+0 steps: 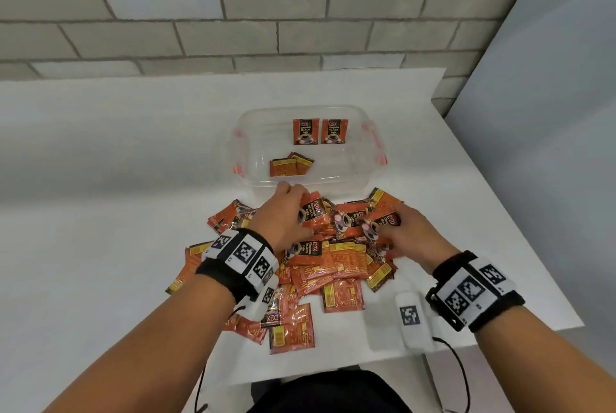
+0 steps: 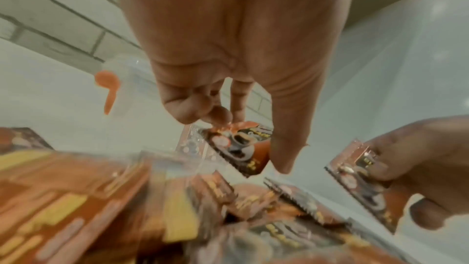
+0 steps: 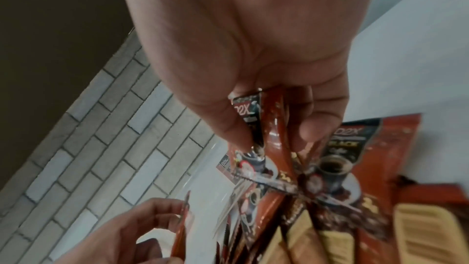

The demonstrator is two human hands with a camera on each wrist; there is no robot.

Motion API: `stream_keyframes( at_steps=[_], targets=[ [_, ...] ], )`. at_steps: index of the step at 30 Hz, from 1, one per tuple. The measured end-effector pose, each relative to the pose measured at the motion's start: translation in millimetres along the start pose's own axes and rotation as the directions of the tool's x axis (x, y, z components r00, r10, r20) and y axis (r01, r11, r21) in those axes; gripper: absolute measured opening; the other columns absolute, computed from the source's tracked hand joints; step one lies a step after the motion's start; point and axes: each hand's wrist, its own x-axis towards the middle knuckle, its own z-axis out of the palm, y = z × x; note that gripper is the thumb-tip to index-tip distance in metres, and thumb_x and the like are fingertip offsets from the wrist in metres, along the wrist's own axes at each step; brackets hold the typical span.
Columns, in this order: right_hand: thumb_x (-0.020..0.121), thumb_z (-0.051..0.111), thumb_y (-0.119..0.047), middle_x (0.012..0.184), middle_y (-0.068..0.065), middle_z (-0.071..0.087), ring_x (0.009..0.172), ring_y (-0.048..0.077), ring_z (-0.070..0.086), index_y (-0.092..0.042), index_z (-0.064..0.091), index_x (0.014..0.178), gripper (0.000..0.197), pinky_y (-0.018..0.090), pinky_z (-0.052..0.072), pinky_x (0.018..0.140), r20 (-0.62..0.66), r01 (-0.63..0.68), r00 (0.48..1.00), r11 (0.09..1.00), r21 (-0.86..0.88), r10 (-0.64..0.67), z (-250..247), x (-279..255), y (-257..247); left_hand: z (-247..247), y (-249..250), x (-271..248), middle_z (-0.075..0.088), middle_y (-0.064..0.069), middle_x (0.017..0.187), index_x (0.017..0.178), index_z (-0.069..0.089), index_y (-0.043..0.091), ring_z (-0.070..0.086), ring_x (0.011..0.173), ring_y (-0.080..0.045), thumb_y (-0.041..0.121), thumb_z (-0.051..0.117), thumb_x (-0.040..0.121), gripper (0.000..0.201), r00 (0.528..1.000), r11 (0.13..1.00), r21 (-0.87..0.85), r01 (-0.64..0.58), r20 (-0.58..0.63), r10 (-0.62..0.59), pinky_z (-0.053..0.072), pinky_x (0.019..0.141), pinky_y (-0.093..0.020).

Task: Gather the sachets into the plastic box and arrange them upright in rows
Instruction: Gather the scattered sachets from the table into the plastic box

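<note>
Fingers (image 2: 193, 107) of the left hand (image 1: 283, 212) curl round one orange coffee sachet (image 1: 311, 212) at the far edge of the sachet pile (image 1: 333, 266). The right hand (image 1: 410, 232), palm down beside it, pinches several sachets (image 3: 269, 127) between thumb and fingers. Just beyond, the clear plastic box (image 1: 253, 132) holds two upright sachets (image 1: 320, 131) against its far wall and two lying sachets (image 1: 290, 166) flat.

White table (image 1: 100, 162) against a grey brick wall (image 1: 233, 12). Plain pale panel (image 1: 550, 112) at right. Small white device with a black-and-white marker (image 1: 411, 316) near the table's front edge, black cable (image 1: 458, 366) trailing from it.
</note>
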Motion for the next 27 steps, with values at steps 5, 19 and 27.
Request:
stream_keyframes(
  at_steps=[5, 19, 27],
  targets=[
    [0.088, 0.057, -0.015, 0.091, -0.001, 0.064, 0.067, 0.014, 0.062, -0.025, 0.054, 0.104, 0.019, 0.028, 0.052, 0.060, 0.069, 0.057, 0.997, 0.986, -0.154, -0.046, 3.4, 15.7, -18.4, -11.8, -9.4, -18.3, 0.049, 0.000, 0.130, 0.136, 0.040, 0.026, 0.049, 0.118, -0.019, 0.038, 0.077, 0.075, 0.072, 0.980, 0.989, -0.144, 0.016, -0.194, -0.044, 0.044, 0.102, -0.040],
    [0.080, 0.070, -0.034, 0.127, 0.011, 0.041, 0.113, 0.027, 0.048, -0.025, 0.043, 0.133, 0.061, 0.032, 0.044, 0.092, 0.114, 0.173, 0.985, 0.697, -0.696, -0.131, 28.1, 44.6, -12.0, -1.4, -74.9, -32.9, 0.044, -0.007, 0.140, 0.141, 0.037, 0.022, 0.039, 0.125, -0.028, 0.052, 0.074, 0.072, 0.084, 0.945, 0.936, 0.126, 0.328, -0.026, -0.327, 0.042, 0.099, -0.042],
    [0.084, 0.067, -0.036, 0.129, 0.011, 0.036, 0.122, 0.031, 0.037, -0.018, 0.043, 0.132, 0.056, 0.037, 0.037, 0.101, 0.064, 0.190, 0.975, 0.652, -0.734, -0.212, 35.9, 37.1, -10.3, 6.4, -80.5, -25.0, 0.041, -0.007, 0.141, 0.136, 0.040, 0.019, 0.031, 0.129, -0.029, 0.050, 0.080, 0.066, 0.087, 0.948, 0.945, 0.080, 0.317, -0.064, -0.312, 0.039, 0.101, -0.043]
  ],
)
